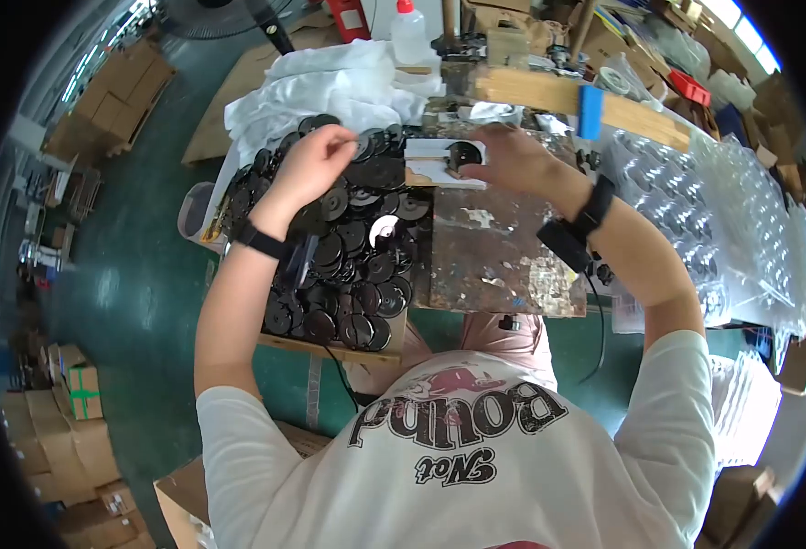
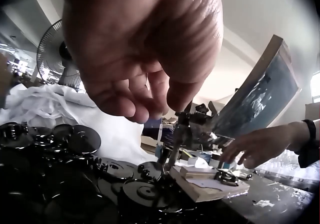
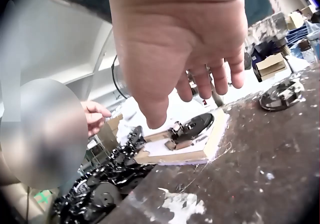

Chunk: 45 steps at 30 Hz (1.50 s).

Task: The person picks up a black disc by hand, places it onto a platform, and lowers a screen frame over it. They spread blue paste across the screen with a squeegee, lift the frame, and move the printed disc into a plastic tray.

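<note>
My left hand (image 1: 311,166) hovers over a heap of black discs (image 1: 380,265), fingers loosely bent, with nothing visible in its grasp. From the left wrist view, its fingertips (image 2: 142,115) hang above the discs. My right hand (image 1: 522,163) is held palm down at the right side of a small white-topped board (image 1: 426,174). In the right wrist view the fingers (image 3: 202,84) spread straight above this board. A black disc (image 3: 200,126) with a small metal fitting lies on the board, below the right hand and apart from its fingers in that view.
The worktable (image 1: 481,247) is stained and paint-flecked. White cloth (image 1: 329,87) is bunched behind the discs, near a clear bottle (image 1: 409,35) with a red cap. A wooden bar (image 1: 531,89) crosses the back. Clear plastic packaging (image 1: 668,197) covers the right side. A fan (image 1: 206,18) stands behind.
</note>
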Motion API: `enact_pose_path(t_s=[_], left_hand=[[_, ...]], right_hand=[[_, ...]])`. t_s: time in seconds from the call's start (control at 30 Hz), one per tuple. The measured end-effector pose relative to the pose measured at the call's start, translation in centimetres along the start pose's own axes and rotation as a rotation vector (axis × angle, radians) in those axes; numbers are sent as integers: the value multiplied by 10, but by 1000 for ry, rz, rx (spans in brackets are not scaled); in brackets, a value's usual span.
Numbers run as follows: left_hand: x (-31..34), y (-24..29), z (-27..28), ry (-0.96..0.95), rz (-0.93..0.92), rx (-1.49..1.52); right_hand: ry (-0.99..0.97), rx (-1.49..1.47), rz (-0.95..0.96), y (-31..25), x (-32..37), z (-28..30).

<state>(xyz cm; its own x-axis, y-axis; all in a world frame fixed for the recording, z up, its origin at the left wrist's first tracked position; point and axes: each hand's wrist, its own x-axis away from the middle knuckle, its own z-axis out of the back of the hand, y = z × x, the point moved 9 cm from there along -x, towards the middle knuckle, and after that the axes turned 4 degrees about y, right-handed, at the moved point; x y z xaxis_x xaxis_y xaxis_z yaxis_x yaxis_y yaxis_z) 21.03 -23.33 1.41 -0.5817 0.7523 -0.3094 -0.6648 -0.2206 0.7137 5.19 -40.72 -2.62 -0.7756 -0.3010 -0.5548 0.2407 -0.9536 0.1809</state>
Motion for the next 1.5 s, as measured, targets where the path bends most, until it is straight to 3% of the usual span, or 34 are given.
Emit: enact_pose_path(t_s=[0.1,0.13,0.23,0.27,0.33,0.53,0.67,0.77,0.8,0.83,0.87,0.9,0.97,1.03,1.2,1.33,1.43,1.5], left_hand=[[-5,-7,-42,-260,22,-197],[-7,-11,-46,-267,13,-192],[-3,0,-79,-315,-324,-476],[-3,5,-85,-326,-358,-454],[-1,1,-91,-395,-279,-600],[4,11,-90,-342,-380,-620],[-2,4,-69,-201,-305,-514],[-13,-6,-43,-126,-101,-391],[-14,-8,-41,-120,-89,-399],[-15,-20,-40,-130,70,-221],[-13,-33,-38,-128,230,-41],[-10,-29,-40,-162,312,91],[-7,-14,-47,-190,401,280],[-6,-3,-51,-172,419,329],[-15,22,-73,-276,312,339],[-41,29,-109,-384,202,261],[-60,35,-139,-420,87,147],[-68,43,-158,-414,-66,-26]], right_hand=[[-210,-279,-477,14,-27,-18],[-210,-272,-487,14,-32,-19],[-454,-422,-588,22,-23,-34],[-427,-418,-576,26,-21,-37],[-397,-385,-599,35,-17,-36],[-406,-323,-571,57,19,-16],[-534,-307,-772,89,66,44],[-620,-78,-839,167,128,43],[-481,-59,-931,185,142,63],[-341,-46,-1016,203,156,84],[-388,-117,-1192,230,189,76],[-304,-168,-1142,294,247,39],[-49,-275,-1183,290,251,70],[64,-396,-1263,289,263,79],[-93,-242,-1334,240,204,119],[-224,-186,-1159,226,180,134],[-147,-249,-725,201,144,152],[-108,-307,-758,187,127,162]])
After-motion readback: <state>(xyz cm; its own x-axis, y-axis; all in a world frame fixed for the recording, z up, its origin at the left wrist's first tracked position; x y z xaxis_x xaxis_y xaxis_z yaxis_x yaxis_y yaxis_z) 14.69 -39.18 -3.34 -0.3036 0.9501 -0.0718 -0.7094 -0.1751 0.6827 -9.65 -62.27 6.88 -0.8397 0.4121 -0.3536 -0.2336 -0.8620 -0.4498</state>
